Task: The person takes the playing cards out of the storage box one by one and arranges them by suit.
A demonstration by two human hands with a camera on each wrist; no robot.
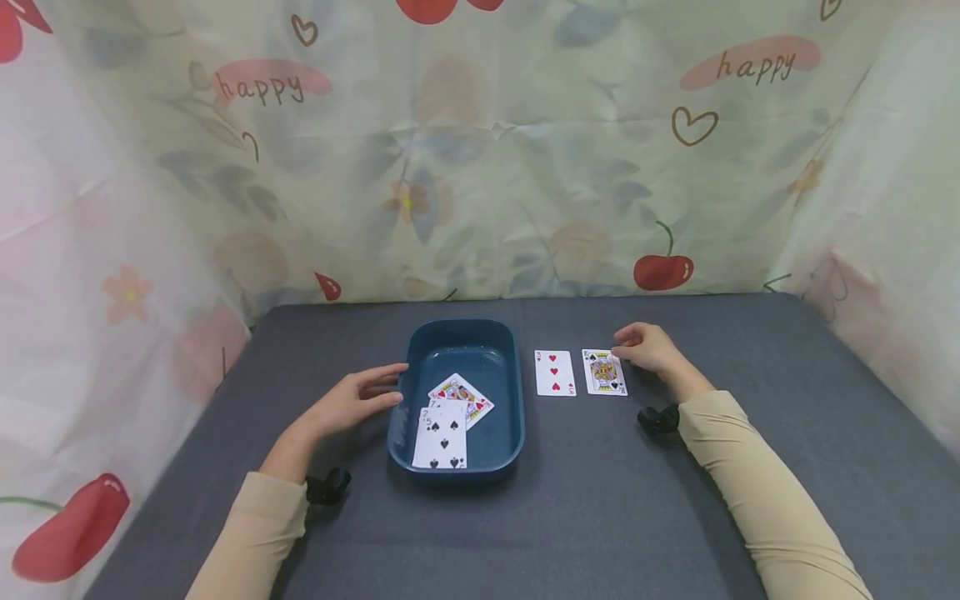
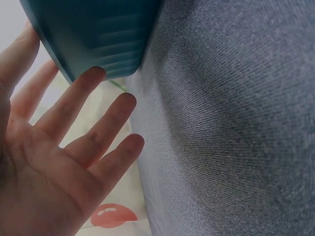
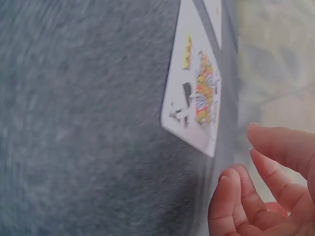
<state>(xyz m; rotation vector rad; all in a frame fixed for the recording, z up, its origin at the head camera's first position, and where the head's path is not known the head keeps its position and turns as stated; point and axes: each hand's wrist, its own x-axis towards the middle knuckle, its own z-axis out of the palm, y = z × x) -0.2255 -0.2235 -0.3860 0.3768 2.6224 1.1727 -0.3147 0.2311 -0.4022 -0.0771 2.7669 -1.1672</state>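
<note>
My left hand (image 1: 341, 407) rests its fingertips at the left rim of a dark blue tray (image 1: 519, 400), fingers extended. In the left wrist view the thumb and fingers (image 2: 64, 108) are spread along the tray's outer wall (image 2: 103, 34). My right hand (image 1: 651, 348) hovers at the upper right corner of a king of spades (image 1: 604, 375) lying face up on the cloth. Its loosely bent fingers (image 3: 224, 196) hold nothing in the right wrist view, beside the king's short edge. A three of hearts (image 1: 555, 373) lies between king and tray.
Inside the tray, a five of spades (image 1: 441, 442) overlaps another card and a red-suited face card (image 1: 474, 402). Grey cloth (image 1: 600, 517) covers the table. Printed curtains (image 1: 480, 167) hang behind and at both sides.
</note>
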